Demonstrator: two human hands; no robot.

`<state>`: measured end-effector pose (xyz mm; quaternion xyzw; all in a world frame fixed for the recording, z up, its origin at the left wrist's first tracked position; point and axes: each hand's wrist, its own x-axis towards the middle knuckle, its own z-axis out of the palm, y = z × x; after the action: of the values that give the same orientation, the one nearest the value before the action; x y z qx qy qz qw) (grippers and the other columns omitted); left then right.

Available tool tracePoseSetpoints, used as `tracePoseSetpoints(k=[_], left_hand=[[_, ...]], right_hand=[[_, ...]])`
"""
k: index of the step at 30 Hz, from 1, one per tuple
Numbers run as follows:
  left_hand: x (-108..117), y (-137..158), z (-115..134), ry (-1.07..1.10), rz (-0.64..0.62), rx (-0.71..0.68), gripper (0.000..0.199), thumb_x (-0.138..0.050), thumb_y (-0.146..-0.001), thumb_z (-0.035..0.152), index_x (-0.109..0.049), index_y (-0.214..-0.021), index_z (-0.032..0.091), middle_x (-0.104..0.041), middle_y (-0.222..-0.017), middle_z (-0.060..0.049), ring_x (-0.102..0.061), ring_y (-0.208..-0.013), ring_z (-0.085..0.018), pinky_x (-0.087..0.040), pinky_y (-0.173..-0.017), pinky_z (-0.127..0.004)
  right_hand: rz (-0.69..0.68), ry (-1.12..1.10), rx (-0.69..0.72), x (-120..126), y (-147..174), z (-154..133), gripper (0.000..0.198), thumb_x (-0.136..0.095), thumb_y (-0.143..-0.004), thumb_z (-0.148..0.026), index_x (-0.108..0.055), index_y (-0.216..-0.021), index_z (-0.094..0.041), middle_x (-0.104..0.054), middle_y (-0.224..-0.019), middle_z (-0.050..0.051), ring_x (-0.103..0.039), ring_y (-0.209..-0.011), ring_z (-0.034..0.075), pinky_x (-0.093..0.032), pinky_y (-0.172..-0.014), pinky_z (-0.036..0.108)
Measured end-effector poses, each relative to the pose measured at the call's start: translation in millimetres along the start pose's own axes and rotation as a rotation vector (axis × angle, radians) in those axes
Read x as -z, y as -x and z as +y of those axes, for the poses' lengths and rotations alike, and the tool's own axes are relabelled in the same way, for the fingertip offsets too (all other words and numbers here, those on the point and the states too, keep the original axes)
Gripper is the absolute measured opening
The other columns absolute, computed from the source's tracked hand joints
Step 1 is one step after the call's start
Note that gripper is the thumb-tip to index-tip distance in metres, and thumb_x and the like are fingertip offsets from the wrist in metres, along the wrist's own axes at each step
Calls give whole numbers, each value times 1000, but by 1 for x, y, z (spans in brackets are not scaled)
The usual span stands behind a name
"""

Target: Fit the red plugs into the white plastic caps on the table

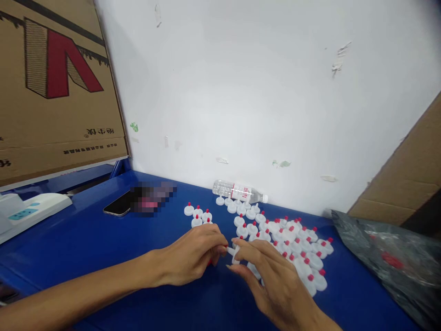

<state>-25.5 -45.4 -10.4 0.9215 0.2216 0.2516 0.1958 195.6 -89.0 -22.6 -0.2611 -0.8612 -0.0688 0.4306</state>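
Between the thumb and fingers of my right hand is a white plastic nozzle lid, tilted sideways with its spout toward the left. My left hand is closed in a pinch at the spout's tip, where a bit of a small red cap shows. More red is partly visible under the left palm; what it is I cannot make out. Several white lids with red tips lie crowded by my right hand. A smaller group of red-tipped lids stands beyond my left hand.
Lids without red tips sit by a clear plastic bottle lying along the wall. A phone and a white power strip are at left on the blue table. A dark plastic bag lies at right.
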Motion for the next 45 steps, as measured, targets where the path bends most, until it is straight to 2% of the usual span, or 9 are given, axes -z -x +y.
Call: tracePoseSetpoints(k=[3,5,10,15,20,29,37,42,45], left_hand=[[-7,-3,1,-4,-94,-72,20,-46,-81,-1,-51,-78,18,-61,-78,-2,-54,-80,-18,-45,-75,-27],[-10,-6,1,14,-93,-87,18,-48,-83,1,-50,-76,18,-60,-78,-2,-54,-78,-17,-46,-75,-27],[-5,-10,-1,109,101,6,22,-48,-104,22,-68,-95,17,-69,-84,-4,-57,-79,-16,-44,-75,-27],[2,-11,-5,180,294,97,20,-58,-102,30,-74,-109,21,-73,-88,-3,-61,-81,-16,-46,-76,-27],[11,-12,-16,43,471,129,17,-60,-100,29,-74,-108,22,-71,-92,-3,-60,-86,-17,-47,-81,-31],[10,-7,-43,-408,188,161,19,-55,-101,26,-73,-109,27,-54,-125,-8,-47,-112,-26,-44,-97,-45],[14,-6,-62,-424,162,212,21,-53,-103,28,-71,-114,24,-57,-121,-8,-48,-112,-26,-43,-97,-45],[14,-6,-56,-472,173,216,31,-55,-102,31,-64,-131,26,-55,-131,-11,-45,-122,-29,-41,-102,-50],[22,-15,-54,-485,229,192,31,-50,-103,31,-65,-129,23,-58,-128,-11,-46,-122,-28,-41,-104,-49]], right_hand=[[48,-65,50,0,-11,-11,14,-52,-99,-9,-60,-104,-18,-74,-103,6,-71,-95,16,-57,-89,28],[71,-59,98,3,-16,-14,16,-50,-97,-6,-61,-101,-18,-75,-105,6,-72,-100,16,-56,-94,28],[81,13,35,11,-13,0,15,-56,-98,-10,-62,-110,-17,-75,-106,7,-71,-105,16,-57,-95,27],[11,78,-21,10,-7,9,24,-54,-100,-12,-60,-121,-20,-72,-119,8,-68,-112,18,-56,-97,32],[-33,125,-48,11,-9,6,27,-52,-100,-15,-57,-126,-19,-68,-127,10,-68,-110,20,-57,-93,37],[-105,184,7,7,-9,5,25,-44,-101,-13,-61,-119,-20,-71,-119,9,-69,-106,21,-55,-93,40],[-119,167,12,8,-9,4,25,-46,-99,-9,-62,-115,-18,-71,-115,9,-69,-102,20,-54,-93,39],[-121,160,8,8,-10,5,26,-47,-98,-9,-63,-115,-18,-71,-113,9,-69,-101,21,-54,-93,40],[-130,145,-4,8,-9,5,26,-47,-98,-9,-63,-116,-18,-70,-113,9,-68,-100,21,-54,-92,40]])
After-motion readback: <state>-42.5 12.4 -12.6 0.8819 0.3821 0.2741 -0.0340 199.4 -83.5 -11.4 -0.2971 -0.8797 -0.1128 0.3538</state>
